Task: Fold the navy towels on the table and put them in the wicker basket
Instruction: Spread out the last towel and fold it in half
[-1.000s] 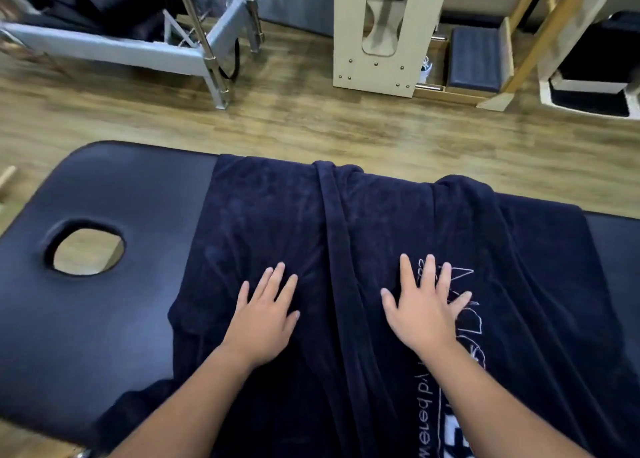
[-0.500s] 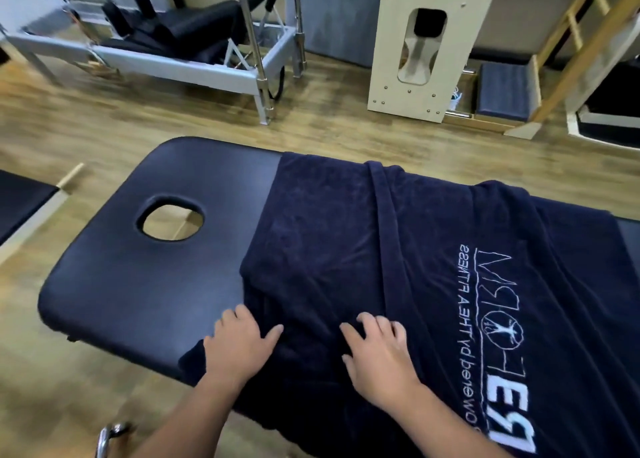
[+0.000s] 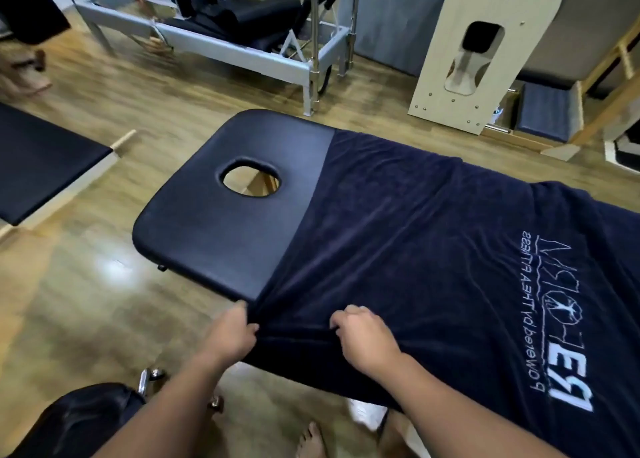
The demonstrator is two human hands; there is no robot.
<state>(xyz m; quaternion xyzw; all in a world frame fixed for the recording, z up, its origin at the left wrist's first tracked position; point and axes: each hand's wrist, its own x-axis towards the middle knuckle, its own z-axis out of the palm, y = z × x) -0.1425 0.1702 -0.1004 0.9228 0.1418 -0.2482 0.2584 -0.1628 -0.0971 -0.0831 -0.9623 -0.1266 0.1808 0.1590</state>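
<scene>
stage: early | left hand (image 3: pixel 232 333) and right hand (image 3: pixel 360 333) are both pinching the towel (image 3: pixel 433 267) edge on the bench (image 3: pixel 221 236) | no fold showing | basket not appearing

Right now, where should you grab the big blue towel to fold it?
Grab the navy towel along its near hem, coming from the near side of the table, where it hangs free. The left hand already pinches the corner and the right hand takes its grip further along, so it could probably lift evenly.
</scene>
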